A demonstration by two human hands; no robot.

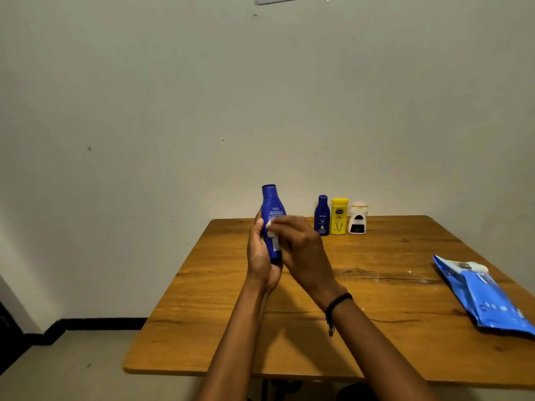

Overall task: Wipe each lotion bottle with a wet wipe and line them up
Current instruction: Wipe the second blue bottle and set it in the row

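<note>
My left hand [260, 256] grips a tall blue lotion bottle [271, 206] by its lower part and holds it upright above the table's far left. My right hand [301, 247] presses a white wet wipe [272, 231] against the bottle's side, with most of the wipe hidden under the fingers. At the table's back edge three bottles stand side by side: a small blue one [322, 215], a yellow one [339, 216] and a white one [358, 217].
A blue pack of wet wipes [486, 296] lies at the right edge of the wooden table [376, 328]. A plain wall rises right behind the table. Floor shows to the left, below the table's edge.
</note>
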